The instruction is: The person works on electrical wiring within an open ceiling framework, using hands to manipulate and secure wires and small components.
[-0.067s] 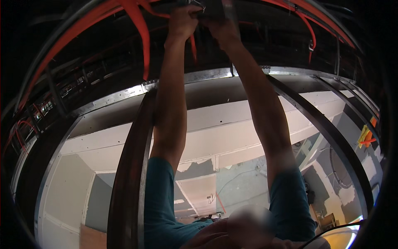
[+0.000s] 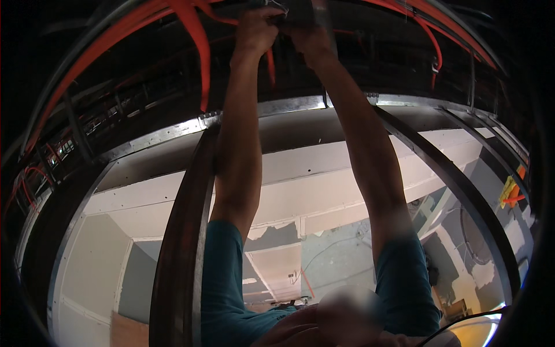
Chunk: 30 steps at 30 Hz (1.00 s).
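Both my arms reach up into the dark space at the top of the head view. My left hand (image 2: 256,36) is closed, its thumb and fingers pinched beside thin pale wires (image 2: 277,7). What it pinches is too dark to name. Close by on the right, my right hand (image 2: 311,43) has its fingers curled against the lower edge of a dark box-like piece (image 2: 298,13). Shadow hides most of those fingertips and whatever they hold. An orange conduit (image 2: 198,52) hangs just left of my left hand.
A shiny metal track (image 2: 289,105) crosses below my hands. Dark metal studs run down on the left (image 2: 184,231) and right (image 2: 457,173) of my arms. More orange conduits (image 2: 435,46) hang at the upper right. Pale wallboard (image 2: 312,168) lies beyond.
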Tool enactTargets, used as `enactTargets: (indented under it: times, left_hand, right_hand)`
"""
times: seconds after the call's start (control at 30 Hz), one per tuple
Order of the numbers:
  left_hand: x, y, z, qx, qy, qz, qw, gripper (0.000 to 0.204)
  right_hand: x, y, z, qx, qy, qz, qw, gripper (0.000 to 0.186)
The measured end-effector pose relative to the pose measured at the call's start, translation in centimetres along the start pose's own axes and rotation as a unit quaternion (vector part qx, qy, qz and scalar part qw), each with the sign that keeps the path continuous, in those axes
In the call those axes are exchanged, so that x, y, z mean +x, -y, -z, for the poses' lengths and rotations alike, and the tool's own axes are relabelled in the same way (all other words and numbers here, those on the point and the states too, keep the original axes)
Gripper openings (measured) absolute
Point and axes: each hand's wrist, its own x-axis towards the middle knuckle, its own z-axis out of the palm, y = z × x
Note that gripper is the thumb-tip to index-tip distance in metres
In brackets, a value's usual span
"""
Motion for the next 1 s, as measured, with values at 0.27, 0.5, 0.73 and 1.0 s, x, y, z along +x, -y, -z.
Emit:
enactTargets:
  times: [0.27,0.5,0.73,1.0]
  left_hand:
    - [0.1,1.4,0.7,0.078,-0.036,-0.119,0.989,0.035]
    - [-0.1,1.2,0.7,0.093,-0.099,-0.053,0.989,0.042]
    - [0.4,-1.2,-0.2,0.208,-0.136,-0.144,0.958,0.024]
    - [-0.8,-2.9,0.0,0.177,-0.133,-0.117,0.968,0.015]
  right_hand:
    - [1.1,2.3,-0.2,-0.057,-0.013,-0.034,0.998,0.055]
    - [-1.0,4.3,0.8,-0.038,0.025,-0.046,0.998,0.064]
    - [0.8,1.5,-1.0,-0.129,-0.063,0.090,0.985,0.065]
    - [-0.5,-0.1,-0.9,-0.167,-0.021,0.111,0.980,0.043]
